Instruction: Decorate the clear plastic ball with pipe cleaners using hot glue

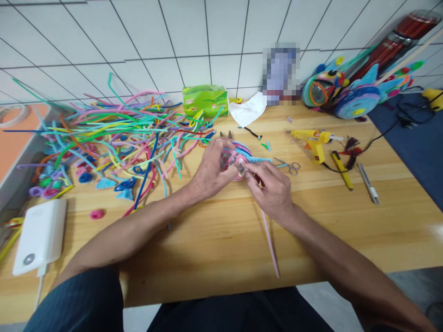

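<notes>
Both my hands meet over the middle of the wooden table, around a small craft piece (245,148) wound from pink and blue pipe cleaners. My left hand (214,168) is closed around its left side, thumb pressed on the front. The fingertips of my right hand (272,184) pinch at its right edge, by the pink part; what exactly lies between them is too small to make out. From under my right hand a pale pink pipe cleaner (269,242) hangs down toward the table's front edge. A light blue braided strip (258,159) sticks out to the right.
A tangle of coloured pipe cleaners (117,129) covers the left back. A white power bank (39,235) lies at the left front. Scissors (293,168), a yellow glue gun (314,143), a yellow cutter (342,170) and a grey cutter (368,184) lie right. Finished fish-like crafts (356,101) stand behind.
</notes>
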The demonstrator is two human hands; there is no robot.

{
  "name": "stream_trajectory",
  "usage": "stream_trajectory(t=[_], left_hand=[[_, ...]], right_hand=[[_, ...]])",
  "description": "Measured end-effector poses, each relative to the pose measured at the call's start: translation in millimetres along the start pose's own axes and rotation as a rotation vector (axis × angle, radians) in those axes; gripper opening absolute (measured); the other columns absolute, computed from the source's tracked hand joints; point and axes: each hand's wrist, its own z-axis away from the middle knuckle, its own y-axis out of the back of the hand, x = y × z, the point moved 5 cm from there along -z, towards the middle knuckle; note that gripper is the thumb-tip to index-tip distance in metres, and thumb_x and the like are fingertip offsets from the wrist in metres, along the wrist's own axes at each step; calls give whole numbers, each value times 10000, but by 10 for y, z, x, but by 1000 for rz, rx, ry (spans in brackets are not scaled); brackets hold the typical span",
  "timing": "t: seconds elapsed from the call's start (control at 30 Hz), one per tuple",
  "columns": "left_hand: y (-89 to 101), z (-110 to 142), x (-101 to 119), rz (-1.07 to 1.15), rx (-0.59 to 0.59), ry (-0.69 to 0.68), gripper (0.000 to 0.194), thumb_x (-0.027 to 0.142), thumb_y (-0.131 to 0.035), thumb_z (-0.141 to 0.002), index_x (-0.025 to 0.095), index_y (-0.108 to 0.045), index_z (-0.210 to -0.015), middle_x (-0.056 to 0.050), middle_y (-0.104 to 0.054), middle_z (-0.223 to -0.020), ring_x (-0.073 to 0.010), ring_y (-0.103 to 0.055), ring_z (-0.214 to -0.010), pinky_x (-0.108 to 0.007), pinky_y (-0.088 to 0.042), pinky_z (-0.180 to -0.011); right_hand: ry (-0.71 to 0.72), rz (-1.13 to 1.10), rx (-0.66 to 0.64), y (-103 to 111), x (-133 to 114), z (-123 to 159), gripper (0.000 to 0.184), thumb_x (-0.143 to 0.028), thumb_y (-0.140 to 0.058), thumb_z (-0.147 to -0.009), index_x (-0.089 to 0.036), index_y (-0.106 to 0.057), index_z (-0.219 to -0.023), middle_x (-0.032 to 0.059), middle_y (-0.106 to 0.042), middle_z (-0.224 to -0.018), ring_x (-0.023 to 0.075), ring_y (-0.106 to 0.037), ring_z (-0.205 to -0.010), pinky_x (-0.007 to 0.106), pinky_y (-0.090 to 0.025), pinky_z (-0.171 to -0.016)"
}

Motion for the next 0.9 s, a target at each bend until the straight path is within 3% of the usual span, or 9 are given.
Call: stream_trajectory(t=[0.4,0.9], left_hand=[[-13,11,-15,14,13,-2,322,516,-636,-1058,279,-510,-1235,-115,-653,-1293,-284,-631,-1212,-482,-539,-1047],[-27,17,-7,20,8,0,305,462,-640,-1052,275,-486,-1238,-110,-651,-1276,-281,-627,-1207,-493,-550,-1040]], right_hand=[[-34,22,-23,-29,39,36,325,-121,-617,-1060,-263,-781,-1303,63,-835,-1078,200,-799,-942,334,-664,-836],[-35,54,-50,-35,24,24,324,-126,-601,-1067,-270,-785,-1292,56,-821,-1059,204,-799,-957,349,-666,-854]])
